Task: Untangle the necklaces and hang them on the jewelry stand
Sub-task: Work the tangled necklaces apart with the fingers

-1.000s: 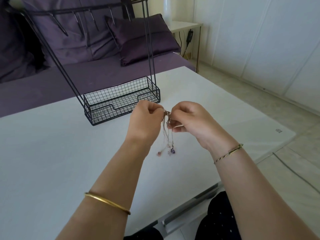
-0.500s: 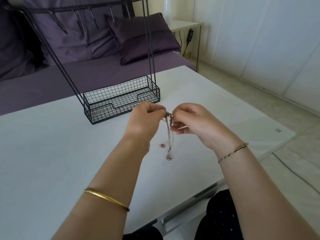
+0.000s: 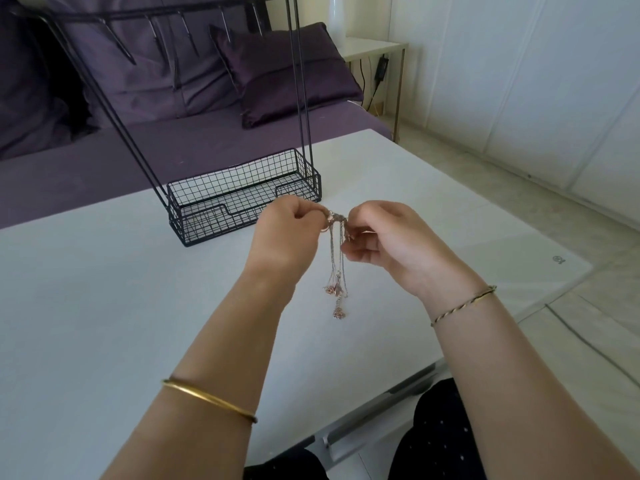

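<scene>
White tabletop fills most of the head view, with a purple-covered couch and a purple satin cushion behind it. At the table's far edge stands the black wire jewelry stand: a mesh basket for a base, thin rods rising from each end, and a top bar set with slanted pegs. Just in front of the basket, both hands are raised above the table and close together. Between them hangs the tangled bunch of thin silvery and rose-gold necklaces, knotted at the top. Its chains fall straight down in a narrow bundle to small rose-gold pendants, one of them lower than the rest. The left hand is curled, fingertips pinching the knot from its side. The right hand pinches the same knot with thumb and forefinger, its other fingers loosely bent below. A plain gold bangle circles the left forearm, and a twisted thin bracelet the right wrist.
</scene>
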`<state>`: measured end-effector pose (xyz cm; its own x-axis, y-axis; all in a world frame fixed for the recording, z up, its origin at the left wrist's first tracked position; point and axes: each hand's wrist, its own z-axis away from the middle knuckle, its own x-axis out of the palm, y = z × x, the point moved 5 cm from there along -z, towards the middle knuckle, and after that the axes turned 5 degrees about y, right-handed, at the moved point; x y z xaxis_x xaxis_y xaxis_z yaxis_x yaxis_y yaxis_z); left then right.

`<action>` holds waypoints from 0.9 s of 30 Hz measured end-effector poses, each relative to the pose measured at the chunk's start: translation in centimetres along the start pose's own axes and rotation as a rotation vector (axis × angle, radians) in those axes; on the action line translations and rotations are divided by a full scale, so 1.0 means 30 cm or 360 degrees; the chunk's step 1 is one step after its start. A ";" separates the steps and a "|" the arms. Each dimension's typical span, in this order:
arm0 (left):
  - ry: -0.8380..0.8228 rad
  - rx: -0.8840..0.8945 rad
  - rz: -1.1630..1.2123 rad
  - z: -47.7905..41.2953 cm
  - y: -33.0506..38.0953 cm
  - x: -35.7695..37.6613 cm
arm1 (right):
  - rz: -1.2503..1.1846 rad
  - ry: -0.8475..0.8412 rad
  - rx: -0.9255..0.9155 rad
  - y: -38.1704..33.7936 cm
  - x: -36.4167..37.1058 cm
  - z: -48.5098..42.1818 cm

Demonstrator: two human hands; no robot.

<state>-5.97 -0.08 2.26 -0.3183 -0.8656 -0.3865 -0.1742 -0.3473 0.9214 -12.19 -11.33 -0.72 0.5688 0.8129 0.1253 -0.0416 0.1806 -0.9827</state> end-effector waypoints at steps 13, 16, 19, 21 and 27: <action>-0.0005 -0.0356 0.0668 -0.001 -0.026 0.006 | 0.0145 -0.0049 -0.0093 -0.009 0.005 -0.003; -0.0047 -0.0390 0.0808 -0.002 -0.021 0.007 | 0.0065 0.0008 -0.0119 -0.013 0.003 -0.005; -0.0194 -0.0414 0.0848 0.004 -0.017 0.014 | -0.0213 0.0088 -0.0125 -0.019 -0.013 -0.011; -0.0277 -0.0314 0.0609 0.010 -0.016 0.014 | -0.0314 0.0116 -0.0143 -0.023 -0.021 -0.012; -0.0075 0.0033 -0.0102 0.007 -0.010 -0.007 | -0.0109 0.0152 -0.0227 -0.026 -0.008 -0.004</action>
<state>-6.03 0.29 2.06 -0.3490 -0.8238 -0.4467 -0.2147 -0.3937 0.8938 -12.19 -11.73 -0.01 0.6419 0.7439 0.1857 0.1131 0.1476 -0.9826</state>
